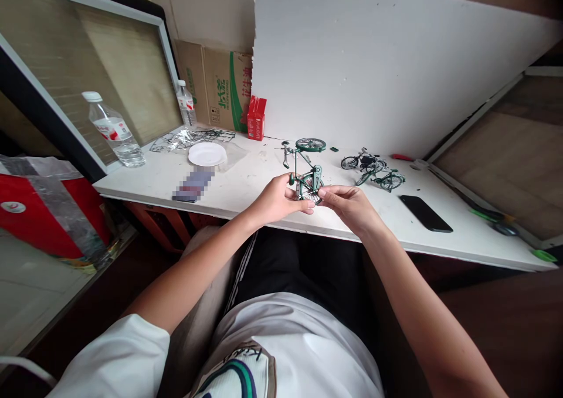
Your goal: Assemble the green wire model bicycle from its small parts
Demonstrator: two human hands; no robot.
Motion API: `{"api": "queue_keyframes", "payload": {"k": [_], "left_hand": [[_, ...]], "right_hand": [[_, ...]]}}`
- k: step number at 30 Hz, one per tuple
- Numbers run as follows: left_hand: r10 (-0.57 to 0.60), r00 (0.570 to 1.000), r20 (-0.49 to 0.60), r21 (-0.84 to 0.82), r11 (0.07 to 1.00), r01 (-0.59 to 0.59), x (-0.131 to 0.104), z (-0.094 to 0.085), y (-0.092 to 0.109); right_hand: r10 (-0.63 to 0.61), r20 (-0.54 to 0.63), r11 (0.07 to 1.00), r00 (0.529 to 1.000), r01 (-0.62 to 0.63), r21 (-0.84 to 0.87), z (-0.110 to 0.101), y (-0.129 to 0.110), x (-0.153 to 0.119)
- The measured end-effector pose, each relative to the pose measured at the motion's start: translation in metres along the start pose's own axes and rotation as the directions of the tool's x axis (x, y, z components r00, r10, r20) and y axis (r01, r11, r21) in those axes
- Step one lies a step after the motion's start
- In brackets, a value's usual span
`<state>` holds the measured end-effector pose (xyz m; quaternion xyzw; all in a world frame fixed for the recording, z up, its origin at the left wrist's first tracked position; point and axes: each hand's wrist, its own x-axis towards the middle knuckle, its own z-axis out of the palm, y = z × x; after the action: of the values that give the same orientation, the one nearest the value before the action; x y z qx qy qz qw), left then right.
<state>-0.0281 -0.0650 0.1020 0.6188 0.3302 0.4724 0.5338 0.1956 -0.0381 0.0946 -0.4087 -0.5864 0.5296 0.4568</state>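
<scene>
Between my two hands, near the front edge of the white table [246, 181], is a small green model bicycle [315, 175]. Its spoked wheel and chain guard are nearest me, while the handlebar and the other wheel point away toward the wall. My left hand [284, 201] is closed around the near end by the saddle and wheel. With thumb and fingertips, my right hand [343, 201] pinches the right side of that same wheel. The fingers partly hide the wheel's lower rim.
Further right stand another green model bicycle [382, 179], a dark one [363, 160] and a black phone [426, 213]. Scissors [492, 216] lie near the right end. To the left are a white plate [206, 154], dark part frames [215, 135], water bottles [114, 131] and a red box [256, 118].
</scene>
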Motion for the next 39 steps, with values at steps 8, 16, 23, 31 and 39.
{"api": "queue_keyframes", "payload": {"k": [8,16,23,31,39], "left_hand": [[0.002,1.0,0.006,0.009,1.0,-0.002,0.001,-0.005,0.0],[-0.051,0.999,-0.012,-0.073,0.996,0.05,0.007,-0.006,-0.016],[-0.123,0.992,0.019,-0.158,0.979,0.125,0.009,-0.005,-0.018],[-0.144,0.989,0.035,-0.19,0.971,0.148,0.01,-0.008,-0.02],[-0.164,0.986,0.036,-0.203,0.965,0.168,0.011,-0.009,-0.025]], "right_hand": [[-0.09,-0.098,0.987,0.991,0.076,-0.144,0.014,-0.007,-0.007],[-0.099,-0.119,0.983,0.988,0.079,-0.163,0.018,0.003,-0.003],[-0.047,-0.088,0.993,0.995,0.037,-0.111,0.016,0.006,-0.001],[0.001,-0.07,0.995,0.998,-0.008,-0.1,0.012,0.01,0.003],[0.018,-0.094,0.993,0.995,-0.029,-0.117,0.012,0.012,0.003]]}}
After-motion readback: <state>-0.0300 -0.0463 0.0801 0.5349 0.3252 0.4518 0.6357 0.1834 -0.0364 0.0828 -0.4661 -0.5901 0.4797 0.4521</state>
